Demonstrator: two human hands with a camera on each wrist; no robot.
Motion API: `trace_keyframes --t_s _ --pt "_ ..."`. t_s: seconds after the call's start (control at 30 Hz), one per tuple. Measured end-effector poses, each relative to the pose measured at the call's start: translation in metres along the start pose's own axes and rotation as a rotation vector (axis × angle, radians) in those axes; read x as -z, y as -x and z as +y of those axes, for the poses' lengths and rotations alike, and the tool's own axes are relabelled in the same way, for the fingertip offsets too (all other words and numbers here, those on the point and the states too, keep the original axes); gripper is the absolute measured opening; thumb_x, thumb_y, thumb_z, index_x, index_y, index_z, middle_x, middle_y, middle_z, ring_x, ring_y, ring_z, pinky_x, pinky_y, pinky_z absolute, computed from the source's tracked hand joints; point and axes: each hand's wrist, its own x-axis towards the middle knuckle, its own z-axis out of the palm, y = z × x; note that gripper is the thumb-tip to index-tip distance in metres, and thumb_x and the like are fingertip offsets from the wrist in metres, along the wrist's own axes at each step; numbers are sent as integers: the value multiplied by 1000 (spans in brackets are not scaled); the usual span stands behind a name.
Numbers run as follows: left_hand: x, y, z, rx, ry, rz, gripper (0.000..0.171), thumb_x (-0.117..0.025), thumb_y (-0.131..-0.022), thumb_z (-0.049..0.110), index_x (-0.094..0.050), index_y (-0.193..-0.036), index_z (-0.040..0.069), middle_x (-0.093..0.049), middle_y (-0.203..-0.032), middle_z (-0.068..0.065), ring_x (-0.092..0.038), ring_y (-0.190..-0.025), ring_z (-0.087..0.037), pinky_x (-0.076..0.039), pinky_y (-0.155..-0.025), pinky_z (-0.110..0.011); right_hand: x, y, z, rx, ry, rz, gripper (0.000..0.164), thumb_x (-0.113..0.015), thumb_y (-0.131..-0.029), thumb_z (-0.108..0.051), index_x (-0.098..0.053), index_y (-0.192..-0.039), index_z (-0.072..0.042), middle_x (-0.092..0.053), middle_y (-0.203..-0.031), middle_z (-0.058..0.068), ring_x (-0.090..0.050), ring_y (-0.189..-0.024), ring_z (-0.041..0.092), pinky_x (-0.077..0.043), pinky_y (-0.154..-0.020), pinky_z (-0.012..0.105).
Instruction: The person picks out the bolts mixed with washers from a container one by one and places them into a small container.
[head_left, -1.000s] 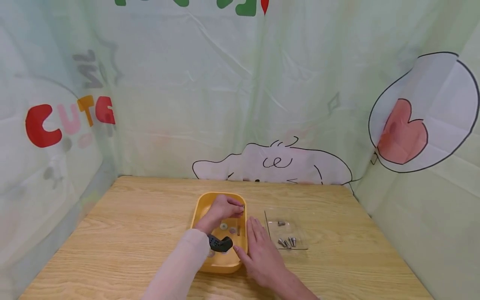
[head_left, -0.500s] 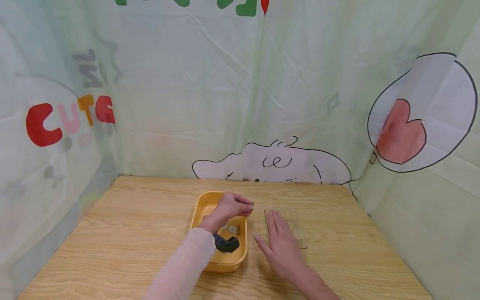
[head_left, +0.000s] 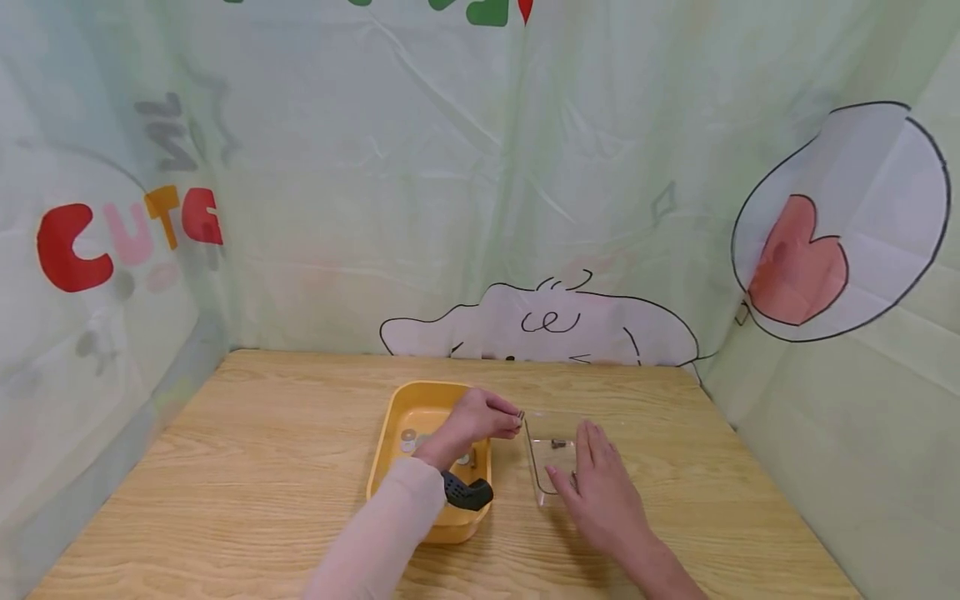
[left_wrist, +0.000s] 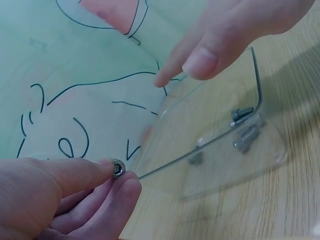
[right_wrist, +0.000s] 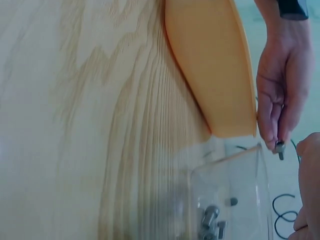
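Observation:
My left hand (head_left: 480,417) pinches a small metal socket-head screw (left_wrist: 118,168) between thumb and fingertips. It is over the right edge of a yellow tray (head_left: 379,454), just left of a clear plastic box (head_left: 542,493). Inside the box lie several metal screws (right_wrist: 210,216), partly hidden in the head view. My right hand (head_left: 606,496), fingers straight, is at the right part of the box; whether it touches the box I cannot tell.
Pale round washers (head_left: 408,440) lie in the yellow tray, along with a small dark screw (head_left: 473,458). Both containers stand on a wooden table (head_left: 247,467). A printed curtain (head_left: 315,208) hangs behind and at the sides.
My left hand has moved right, out over the tray's edge, with the screw. The right hand has left the tray's side and moved right, to the clear box.

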Motion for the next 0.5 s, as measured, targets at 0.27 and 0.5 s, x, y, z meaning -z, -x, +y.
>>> trace_keyframes --t_s 0.27,0.5 --pt "-11 -3 2 7 -6 -12 16 -73 -86 1 -72 -101 -4 -75 -93 -15 -75 -89 -31 -63 -75 -32 2 5 16 -44 35 -25 84 -40 -103 -52 -22 -149 17 -20 -157 35 -19 -148 49 -21 -119 62" --pt "-25 -3 4 -1 -38 -19 14 -73 -86 0 -73 -100 -4 -75 -89 -14 -76 -86 -29 -61 -82 -40 0 8 23 -78 44 -41 83 -43 -103 -49 -22 -148 18 -20 -157 37 -18 -147 50 -20 -119 63"
